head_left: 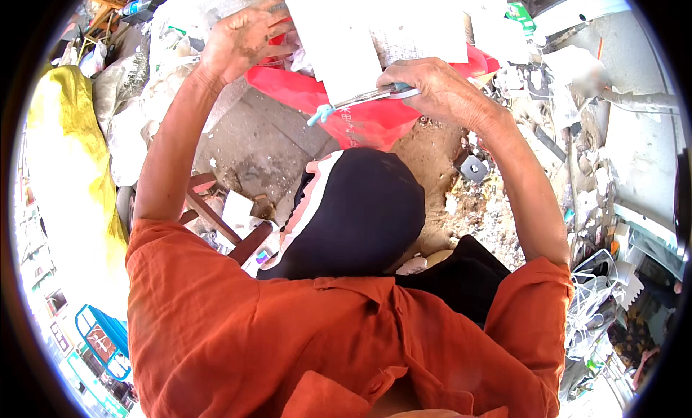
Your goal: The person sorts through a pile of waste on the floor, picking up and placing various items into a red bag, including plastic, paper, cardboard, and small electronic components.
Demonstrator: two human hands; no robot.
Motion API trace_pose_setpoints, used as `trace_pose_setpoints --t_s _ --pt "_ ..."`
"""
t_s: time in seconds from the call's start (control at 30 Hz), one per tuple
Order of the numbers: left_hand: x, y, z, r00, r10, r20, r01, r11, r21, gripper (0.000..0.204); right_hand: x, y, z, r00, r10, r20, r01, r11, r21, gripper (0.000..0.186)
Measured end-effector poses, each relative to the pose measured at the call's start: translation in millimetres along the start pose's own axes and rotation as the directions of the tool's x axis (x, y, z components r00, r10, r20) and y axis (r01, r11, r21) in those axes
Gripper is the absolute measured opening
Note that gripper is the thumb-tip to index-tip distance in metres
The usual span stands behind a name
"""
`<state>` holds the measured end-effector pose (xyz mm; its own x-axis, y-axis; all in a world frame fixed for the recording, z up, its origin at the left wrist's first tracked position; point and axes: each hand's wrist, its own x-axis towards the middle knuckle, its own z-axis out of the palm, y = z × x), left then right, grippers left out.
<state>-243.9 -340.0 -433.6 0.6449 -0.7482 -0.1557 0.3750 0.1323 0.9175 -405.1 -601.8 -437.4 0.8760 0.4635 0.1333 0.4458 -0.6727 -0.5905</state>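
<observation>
My left hand point(241, 41) is at the upper left with its fingers stretched apart, beside a red plastic bag point(288, 90) and crumpled pinkish material. My right hand point(440, 93) is closed around a slim silvery metal tool point(371, 96) whose exact kind I cannot make out. A pale blue tied strip point(321, 115) shows at the tool's left end. Bright white sheets of paper point(335, 46) lie over the red bag, next to the right hand's fingers; one sheet point(414, 43) bears faint writing.
Clear plastic bags and a yellow sack point(68, 144) are piled on the left. A reddish-brown wooden frame point(213, 212) stands near my dark-clad knee point(360, 209). Rubble and scraps point(486, 209) cover the ground at right, with a white wire rack point(595, 302) farther down.
</observation>
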Motion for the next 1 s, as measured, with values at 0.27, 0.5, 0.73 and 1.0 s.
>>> trace_pose_setpoints --t_s 0.27,0.5,0.73,1.0 --pt "32 -40 27 0.987 0.152 -0.042 -0.105 0.83 0.548 0.02 6 9 6 1.0 0.002 0.001 -0.002 1.0 0.005 0.02" --pt "16 -25 -6 0.781 0.544 -0.307 -0.209 0.69 0.693 0.019 -15 22 -16 0.928 0.367 0.07 -0.338 0.904 -0.261 0.028" --pt "17 -30 8 0.706 0.67 -0.229 -0.253 0.541 0.802 0.021 -14 9 -19 0.896 0.206 0.394 -0.23 0.973 0.015 0.044" --pt "7 -41 6 0.85 0.433 -0.299 -0.252 0.833 0.492 0.025 -2 33 -9 0.752 0.61 0.248 -0.635 0.573 0.518 0.056"
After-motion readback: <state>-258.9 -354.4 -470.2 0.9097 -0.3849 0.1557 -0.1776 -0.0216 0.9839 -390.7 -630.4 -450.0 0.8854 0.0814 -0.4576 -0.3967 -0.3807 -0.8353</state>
